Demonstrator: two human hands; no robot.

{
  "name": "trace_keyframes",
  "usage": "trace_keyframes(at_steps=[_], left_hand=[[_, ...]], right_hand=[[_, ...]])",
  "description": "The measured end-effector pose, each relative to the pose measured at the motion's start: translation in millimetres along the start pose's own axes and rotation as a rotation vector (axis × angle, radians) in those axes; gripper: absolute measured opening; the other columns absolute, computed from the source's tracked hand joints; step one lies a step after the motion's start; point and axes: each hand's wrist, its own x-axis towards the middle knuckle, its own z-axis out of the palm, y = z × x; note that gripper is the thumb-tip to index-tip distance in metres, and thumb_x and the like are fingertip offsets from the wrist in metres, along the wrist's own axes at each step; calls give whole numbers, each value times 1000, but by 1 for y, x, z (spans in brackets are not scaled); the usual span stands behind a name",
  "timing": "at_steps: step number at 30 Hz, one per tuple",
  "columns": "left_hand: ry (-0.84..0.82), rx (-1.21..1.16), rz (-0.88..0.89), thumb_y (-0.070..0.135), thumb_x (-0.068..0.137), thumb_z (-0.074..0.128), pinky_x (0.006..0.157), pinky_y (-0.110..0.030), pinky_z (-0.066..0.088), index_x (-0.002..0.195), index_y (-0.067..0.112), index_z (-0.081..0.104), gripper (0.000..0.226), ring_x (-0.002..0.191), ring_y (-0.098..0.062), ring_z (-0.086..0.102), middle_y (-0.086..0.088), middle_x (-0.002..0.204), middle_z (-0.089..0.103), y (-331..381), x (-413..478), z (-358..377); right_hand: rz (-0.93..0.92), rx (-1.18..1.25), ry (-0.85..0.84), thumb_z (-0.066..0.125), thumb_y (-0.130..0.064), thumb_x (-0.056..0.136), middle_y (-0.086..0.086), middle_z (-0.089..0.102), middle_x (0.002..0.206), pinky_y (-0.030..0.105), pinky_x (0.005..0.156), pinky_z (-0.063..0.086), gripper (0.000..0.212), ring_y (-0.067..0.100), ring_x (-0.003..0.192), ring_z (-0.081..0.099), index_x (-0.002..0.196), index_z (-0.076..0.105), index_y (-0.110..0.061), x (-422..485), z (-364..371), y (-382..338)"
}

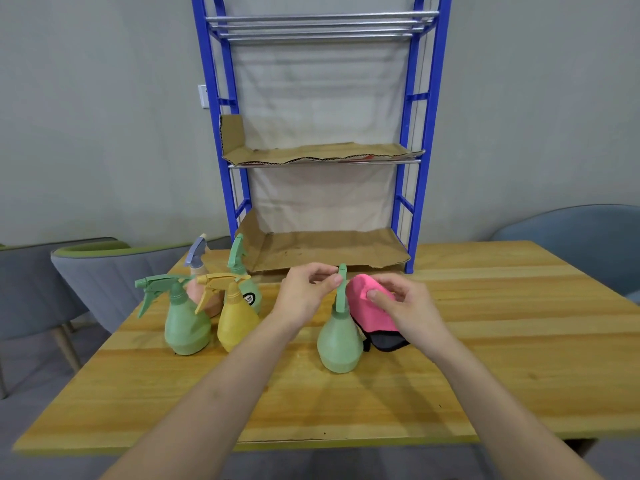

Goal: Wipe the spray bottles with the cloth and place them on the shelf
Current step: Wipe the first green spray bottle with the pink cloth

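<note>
Green bottle [339, 341] stands mid-table; our left hand [304, 299] pinches its nozzle, our right hand [408, 310] grips the cloth [367, 317] at its 3 o'clock. We judge wiping in hand; next, lift to the shelf [329, 251] at 12 o'clock.

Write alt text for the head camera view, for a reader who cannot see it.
A person's left hand pinches the trigger head of a green spray bottle standing on a wooden table while the right hand holds a pink cloth beside it. Four more spray bottles stand to the left; a blue shelf lined with cardboard stands behind.
</note>
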Motion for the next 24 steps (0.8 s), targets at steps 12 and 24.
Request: trace_keyframes(at_steps=[12, 24], left_hand=[[-110, -36, -17, 21, 100, 70, 80, -13, 48, 111, 17, 81, 16, 96, -2, 71, 7, 103, 80, 5, -6, 5], [-197, -48, 69, 14, 108, 54, 90, -9, 49, 122, 15, 77, 27, 112, 0, 69, 8, 117, 78, -7, -9, -8]], right_hand=[[14, 144, 194, 72, -15, 99, -7, 76, 108, 11, 72, 51, 23, 1, 92, 71, 115, 81, -27, 2, 42, 6], [-69, 42, 326, 75, -10, 96, -13, 68, 109, 6, 88, 46, 23, -10, 102, 65, 118, 80, -16, -23, 66, 5]])
